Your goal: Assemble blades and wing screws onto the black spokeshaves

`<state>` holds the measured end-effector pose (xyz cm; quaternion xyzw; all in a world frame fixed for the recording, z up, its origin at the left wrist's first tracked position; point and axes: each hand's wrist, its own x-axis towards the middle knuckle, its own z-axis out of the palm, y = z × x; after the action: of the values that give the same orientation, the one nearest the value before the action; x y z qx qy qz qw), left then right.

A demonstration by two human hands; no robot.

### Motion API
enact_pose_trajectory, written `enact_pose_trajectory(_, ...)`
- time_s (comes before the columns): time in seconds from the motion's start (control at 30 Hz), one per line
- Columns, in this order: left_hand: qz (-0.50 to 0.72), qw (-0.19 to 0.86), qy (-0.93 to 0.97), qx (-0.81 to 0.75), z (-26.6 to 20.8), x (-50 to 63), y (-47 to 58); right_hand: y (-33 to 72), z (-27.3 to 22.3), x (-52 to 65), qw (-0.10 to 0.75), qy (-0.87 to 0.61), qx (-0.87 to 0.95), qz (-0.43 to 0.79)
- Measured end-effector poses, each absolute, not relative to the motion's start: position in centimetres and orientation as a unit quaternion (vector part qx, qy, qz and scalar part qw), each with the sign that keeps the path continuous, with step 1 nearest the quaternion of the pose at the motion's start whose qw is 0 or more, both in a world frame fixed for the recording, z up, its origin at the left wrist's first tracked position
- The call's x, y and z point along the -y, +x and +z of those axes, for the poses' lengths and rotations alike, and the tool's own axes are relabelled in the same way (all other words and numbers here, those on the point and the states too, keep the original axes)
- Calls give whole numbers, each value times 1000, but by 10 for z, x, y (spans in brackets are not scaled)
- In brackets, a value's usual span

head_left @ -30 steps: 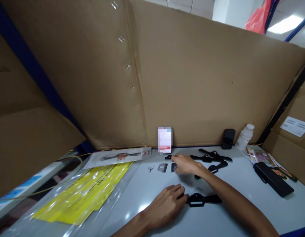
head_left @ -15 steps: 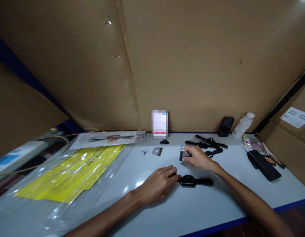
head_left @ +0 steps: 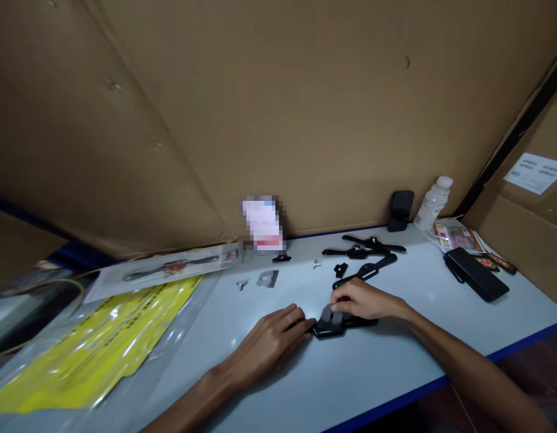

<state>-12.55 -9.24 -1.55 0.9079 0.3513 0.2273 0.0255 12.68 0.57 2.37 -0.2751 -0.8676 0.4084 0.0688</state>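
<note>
Head view, as seen from beside the bench. Black frame [head_left: 329, 331], one, lower centre: left end grasped by the curled fingers of the left hand [head_left: 268, 341]. Grey plate [head_left: 326, 313], one, at that frame, pinched by the right hand [head_left: 363, 299]. Loose, centre: second plate [head_left: 266, 278], wing screws [head_left: 241, 285], two; black clamps [head_left: 340, 270], two. Right of centre: further frames [head_left: 367, 272], three. Status, in my judgement: plate brought to frame; fastening outstanding, screws and clamps unused.
</note>
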Motion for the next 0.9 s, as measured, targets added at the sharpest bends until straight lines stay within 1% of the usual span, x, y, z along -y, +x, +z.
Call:
enact_pose_trajectory(0.1, 230, 18, 910, -345, -16, 94, -125, 127, 27, -4, 35, -248, 906, 342)
enact_pose_trajectory(0.23, 233, 2, 913, -336, -16, 94, -125, 125, 30, 7, 2, -252, 937, 241)
enact_pose_trajectory(0.33, 236, -4, 913, -334, -16, 94, -125, 123, 32, 16, -12, -263, 944, 201)
enact_pose_trajectory(0.73, 231, 41, 908, -347, -15, 96, -125, 122, 31, 16, 0, -268, 938, 221)
enact_pose_trajectory(0.9, 226, 42, 910, -346, -15, 95, -125, 121, 30, 18, 20, -266, 939, 216)
